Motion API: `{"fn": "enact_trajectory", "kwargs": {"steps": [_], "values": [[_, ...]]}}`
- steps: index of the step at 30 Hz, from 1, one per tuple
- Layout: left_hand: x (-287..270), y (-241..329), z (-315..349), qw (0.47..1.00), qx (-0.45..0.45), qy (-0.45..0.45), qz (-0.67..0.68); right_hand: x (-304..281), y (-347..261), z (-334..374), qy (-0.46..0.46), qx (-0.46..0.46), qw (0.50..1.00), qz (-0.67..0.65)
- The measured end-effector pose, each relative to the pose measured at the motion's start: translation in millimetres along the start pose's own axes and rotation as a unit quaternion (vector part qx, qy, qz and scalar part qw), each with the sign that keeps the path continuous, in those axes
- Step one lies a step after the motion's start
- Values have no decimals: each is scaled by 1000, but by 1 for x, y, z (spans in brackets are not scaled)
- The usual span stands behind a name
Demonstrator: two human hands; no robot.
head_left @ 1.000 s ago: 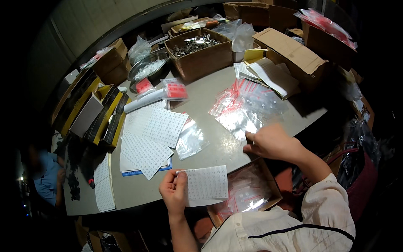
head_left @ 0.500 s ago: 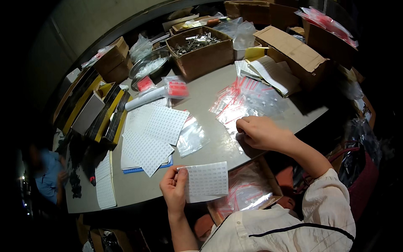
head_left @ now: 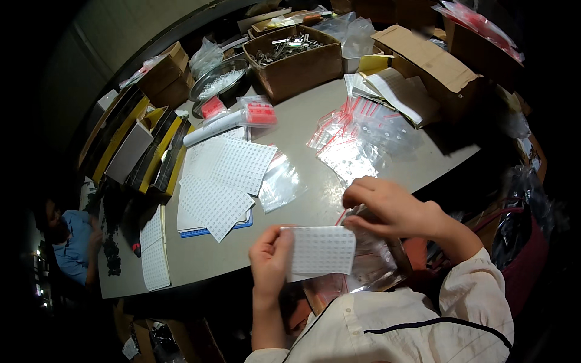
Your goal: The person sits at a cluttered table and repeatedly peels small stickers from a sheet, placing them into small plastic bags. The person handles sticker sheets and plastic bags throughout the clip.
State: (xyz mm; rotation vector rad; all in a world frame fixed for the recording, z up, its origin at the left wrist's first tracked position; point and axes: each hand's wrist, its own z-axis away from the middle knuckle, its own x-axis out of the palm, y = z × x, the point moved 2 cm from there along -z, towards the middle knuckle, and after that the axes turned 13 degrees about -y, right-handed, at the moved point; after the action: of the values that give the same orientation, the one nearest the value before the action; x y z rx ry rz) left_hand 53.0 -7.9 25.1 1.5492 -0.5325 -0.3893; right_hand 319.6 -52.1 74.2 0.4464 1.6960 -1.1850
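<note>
My left hand point(head_left: 270, 257) pinches a white sheet of small printed stickers point(head_left: 322, 253) by its left edge, above the table's front edge. Close to the sheet's upper right corner is my right hand point(head_left: 387, 209), fingers closed on a clear zip bag with a red strip; most of the bag is hidden by the hand and sheet. A spread of clear red-striped zip bags point(head_left: 354, 154) lies on the table beyond my right hand. More sticker sheets point(head_left: 218, 206) lie to the left, partly on a blue board, beside another clear bag point(head_left: 281, 184).
An open box point(head_left: 387, 266) of clear bags sits below the table edge. Farther back stand a carton of metal parts point(head_left: 296, 66), a bowl of small clear pieces point(head_left: 221, 85) and a long carton point(head_left: 430, 66). Black-and-yellow boxes point(head_left: 142, 145) stand left. A person in blue point(head_left: 75, 245) is at far left.
My right hand has drawn back from the bags on the table to the sheet's corner, bringing a clear zip bag. My left hand and the sheet have shifted slightly right.
</note>
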Motion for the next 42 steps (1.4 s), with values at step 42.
{"fn": "enact_trajectory", "kwargs": {"steps": [42], "values": [[4, -16, -6, 989, 21, -9, -148, 39, -26, -7, 102, -128, 984, 76]]}}
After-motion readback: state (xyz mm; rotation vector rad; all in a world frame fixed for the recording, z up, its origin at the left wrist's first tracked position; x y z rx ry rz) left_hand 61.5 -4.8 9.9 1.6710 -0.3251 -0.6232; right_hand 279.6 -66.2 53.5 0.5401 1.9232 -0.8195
